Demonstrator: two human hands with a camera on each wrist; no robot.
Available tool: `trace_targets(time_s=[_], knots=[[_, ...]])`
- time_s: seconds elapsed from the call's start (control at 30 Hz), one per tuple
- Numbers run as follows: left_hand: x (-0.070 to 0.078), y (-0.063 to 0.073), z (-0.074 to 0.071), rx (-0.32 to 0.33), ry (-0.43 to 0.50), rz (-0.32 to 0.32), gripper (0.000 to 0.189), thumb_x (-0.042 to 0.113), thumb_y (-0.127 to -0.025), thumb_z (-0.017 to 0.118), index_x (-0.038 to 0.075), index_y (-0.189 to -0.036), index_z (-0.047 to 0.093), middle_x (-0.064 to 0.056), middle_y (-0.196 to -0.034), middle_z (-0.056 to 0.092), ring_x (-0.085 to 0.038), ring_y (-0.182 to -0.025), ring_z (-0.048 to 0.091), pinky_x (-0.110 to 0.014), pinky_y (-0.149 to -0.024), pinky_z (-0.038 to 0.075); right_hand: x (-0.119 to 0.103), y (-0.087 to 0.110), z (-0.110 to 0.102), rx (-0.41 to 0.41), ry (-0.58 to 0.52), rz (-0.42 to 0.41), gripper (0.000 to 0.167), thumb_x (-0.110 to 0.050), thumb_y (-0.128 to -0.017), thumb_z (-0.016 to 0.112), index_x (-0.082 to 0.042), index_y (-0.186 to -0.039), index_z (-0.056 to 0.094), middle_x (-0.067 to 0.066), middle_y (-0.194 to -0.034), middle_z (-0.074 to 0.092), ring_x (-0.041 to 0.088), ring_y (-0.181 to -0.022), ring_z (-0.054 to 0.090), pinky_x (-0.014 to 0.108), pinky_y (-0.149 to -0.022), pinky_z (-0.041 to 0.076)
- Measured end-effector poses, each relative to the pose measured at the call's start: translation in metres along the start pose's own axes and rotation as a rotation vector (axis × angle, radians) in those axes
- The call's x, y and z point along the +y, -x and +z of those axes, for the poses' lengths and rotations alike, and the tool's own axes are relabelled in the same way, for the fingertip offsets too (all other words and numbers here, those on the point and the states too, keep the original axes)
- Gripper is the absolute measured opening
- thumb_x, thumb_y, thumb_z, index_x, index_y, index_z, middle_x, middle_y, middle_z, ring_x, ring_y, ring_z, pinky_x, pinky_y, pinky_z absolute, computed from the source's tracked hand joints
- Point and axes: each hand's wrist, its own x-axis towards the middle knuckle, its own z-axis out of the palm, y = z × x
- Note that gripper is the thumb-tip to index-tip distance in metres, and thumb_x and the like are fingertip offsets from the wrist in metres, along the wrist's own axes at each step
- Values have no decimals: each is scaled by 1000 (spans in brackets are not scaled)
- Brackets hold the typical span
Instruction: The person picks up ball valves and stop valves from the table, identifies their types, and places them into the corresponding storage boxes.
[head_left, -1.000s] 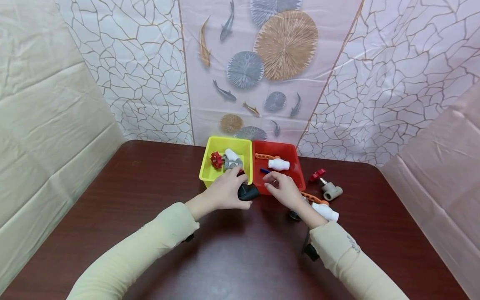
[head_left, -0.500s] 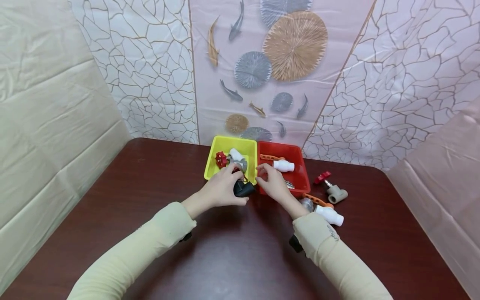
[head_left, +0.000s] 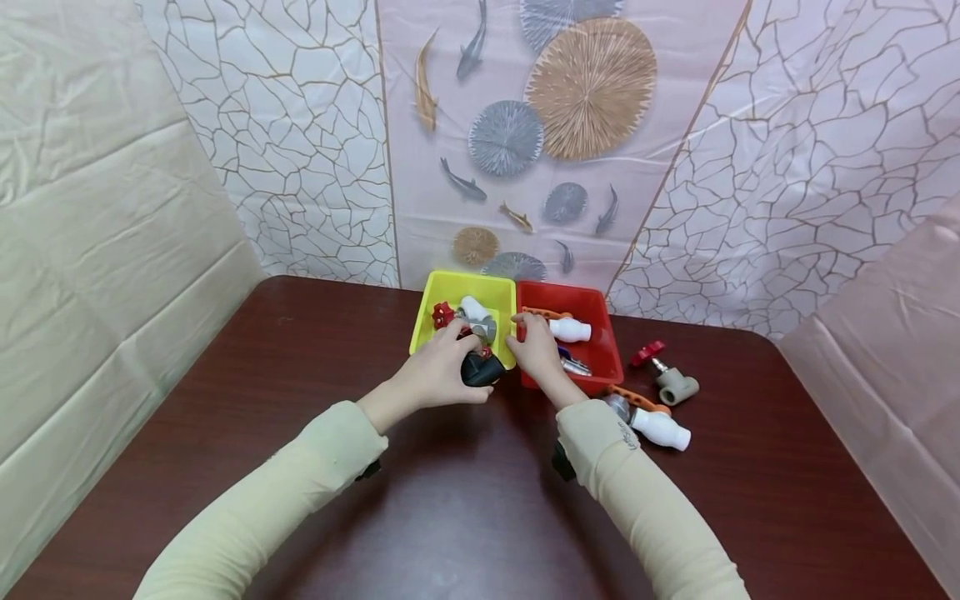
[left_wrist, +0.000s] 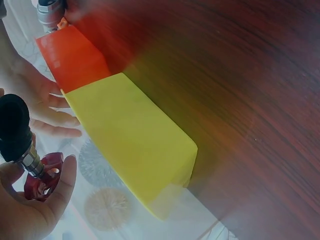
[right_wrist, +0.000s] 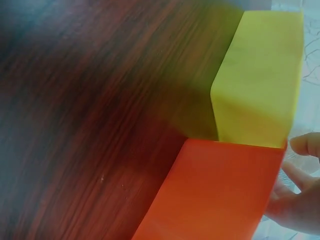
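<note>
My left hand point(head_left: 431, 372) holds a black valve point(head_left: 478, 370) at the near edge of the yellow bin point(head_left: 497, 293). The left wrist view shows the valve's red handwheel point(left_wrist: 44, 181) between thumb and fingers, a metal stem joining it to the black body. My right hand point(head_left: 538, 350) reaches over the rim where the yellow bin meets the red bin point(head_left: 551, 295). Its fingers are spread and loosely bent, holding nothing, with fingertips right at that rim in the right wrist view. A grey valve with a red handwheel point(head_left: 442, 315) and a white fitting point(head_left: 472, 307) lie in the yellow bin.
In the red bin are a white ball valve point(head_left: 570, 331) with an orange handle and a shiny metal piece point(head_left: 576, 367). Right of it, on the dark table point(head_left: 465, 500), lie a beige valve point(head_left: 677, 387), another white ball valve point(head_left: 662, 429) and a metal part point(head_left: 618, 407).
My right hand has moved left from above the red bin to the rim between the bins, uncovering the metal piece. My left hand keeps its hold on the black valve, shifting only slightly.
</note>
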Motion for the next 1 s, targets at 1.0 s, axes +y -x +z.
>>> trace_targets(time_s=[1.0], knots=[[-11,-28,-11,1,25,-68,48,41,-73,74,7,-105,62,-12,-116,48,-26,-93,52,-35,-79,50,19,-9,12,97,-41,-33,34,-13,-90,60,0,-121,56,21,-107,61,16,-57,33,26,-61,35]])
